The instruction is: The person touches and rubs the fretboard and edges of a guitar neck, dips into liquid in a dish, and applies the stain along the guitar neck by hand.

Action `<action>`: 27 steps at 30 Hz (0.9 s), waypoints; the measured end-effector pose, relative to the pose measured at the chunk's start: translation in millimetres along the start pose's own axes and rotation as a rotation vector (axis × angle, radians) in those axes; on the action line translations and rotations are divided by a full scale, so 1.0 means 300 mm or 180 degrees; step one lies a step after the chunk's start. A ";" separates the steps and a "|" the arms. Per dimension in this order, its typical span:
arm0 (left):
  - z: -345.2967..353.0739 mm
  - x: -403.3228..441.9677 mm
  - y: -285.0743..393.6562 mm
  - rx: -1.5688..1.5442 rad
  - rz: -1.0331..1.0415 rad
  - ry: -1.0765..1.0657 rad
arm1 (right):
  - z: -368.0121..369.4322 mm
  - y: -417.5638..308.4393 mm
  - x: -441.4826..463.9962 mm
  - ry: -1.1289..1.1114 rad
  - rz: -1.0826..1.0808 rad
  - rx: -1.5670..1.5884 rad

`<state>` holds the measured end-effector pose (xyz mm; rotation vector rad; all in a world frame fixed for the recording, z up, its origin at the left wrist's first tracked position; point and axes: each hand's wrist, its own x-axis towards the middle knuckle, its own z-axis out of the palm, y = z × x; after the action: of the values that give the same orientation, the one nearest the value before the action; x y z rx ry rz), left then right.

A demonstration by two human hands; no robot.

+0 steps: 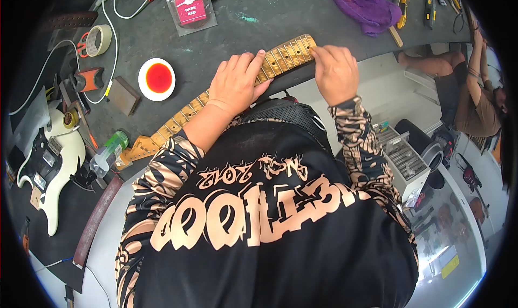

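A maple guitar neck (286, 57) with dark dots lies diagonally along the bench's near edge, its headstock at the lower left. My left hand (236, 84) rests across the neck near its middle, fingers wrapped over it and the index finger stretched along the frets. At the neck's right end, my right hand (335, 73) has its fingertips pinched together against the fretboard edge; whatever is between them is too small to make out. A white dish (156, 79) of red liquid stands left of my left hand.
Around the dish lie a sanding block (124, 96), masking tape (99, 41) and a bottle (112, 150). A white guitar body (65, 167) is at the left. Behind are a dark red packet (191, 8) and a purple cloth (364, 8). Another person (477, 108) is at the far right.
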<state>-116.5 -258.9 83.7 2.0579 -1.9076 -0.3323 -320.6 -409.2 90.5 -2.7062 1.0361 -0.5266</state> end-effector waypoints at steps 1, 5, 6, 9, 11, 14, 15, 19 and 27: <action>0.000 0.001 -0.002 0.0006 -0.0007 0.0005 | -0.009 -0.005 -0.018 -0.0036 0.0048 -0.0067; 0.002 -0.003 0.000 0.0007 -0.0006 -0.0016 | -0.022 -0.009 -0.027 -0.0118 0.0037 -0.0157; 0.002 -0.002 -0.002 0.0009 -0.0001 -0.0007 | -0.014 -0.005 -0.017 -0.0111 0.0036 -0.0157; 0.002 -0.001 0.001 0.0025 -0.0015 0.0001 | 0.036 0.021 0.034 0.0106 -0.0032 0.0050; 0.008 0.001 -0.003 0.0024 -0.0011 0.0016 | 0.056 0.027 0.103 0.0071 -0.0167 0.0208; 0.001 -0.005 -0.002 0.0022 0.0014 0.0013 | 0.059 0.035 0.115 0.0059 -0.0178 0.0132; 0.002 -0.002 -0.001 0.0021 0.0013 0.0017 | 0.060 0.045 0.111 0.0120 -0.0246 0.0134; 0.005 -0.005 -0.004 0.0037 -0.0004 0.0028 | 0.022 0.030 0.012 0.0225 -0.0070 0.0044; 0.008 -0.003 -0.003 0.0055 0.0025 0.0057 | -0.012 0.012 -0.066 0.0025 0.0112 -0.0028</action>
<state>-116.6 -258.1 81.0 2.0569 -1.9142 -0.2955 -337.8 -398.7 87.6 -2.6903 1.0882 -0.5281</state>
